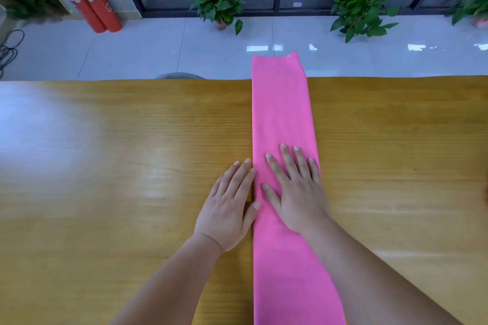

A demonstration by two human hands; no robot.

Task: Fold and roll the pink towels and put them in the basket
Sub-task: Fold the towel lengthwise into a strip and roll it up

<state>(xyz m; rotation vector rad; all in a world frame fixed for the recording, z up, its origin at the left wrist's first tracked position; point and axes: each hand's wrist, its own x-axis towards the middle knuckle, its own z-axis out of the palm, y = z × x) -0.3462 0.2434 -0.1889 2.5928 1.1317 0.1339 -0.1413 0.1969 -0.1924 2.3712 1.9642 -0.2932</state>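
Clearly folded into one long, narrow strip, the pink towel runs straight up the picture from the bottom edge, right of centre, to just past the far edge of the wooden table. Its surface is smooth and bright, its long sides are nearly parallel, and its far end sticks out beyond the tabletop, over the pale floor tiles.

The right hand lies flat on the strip in the lower middle of the frame, palm down with straight, slightly spread fingers, gripping nothing. The left hand rests flat on the bare wood just beside the towel's left edge, fingers straight and together. Its thumb reaches across to touch that edge, and it too grasps nothing.

At the upper left stand two red fire extinguishers, and potted plants line the top of the frame.
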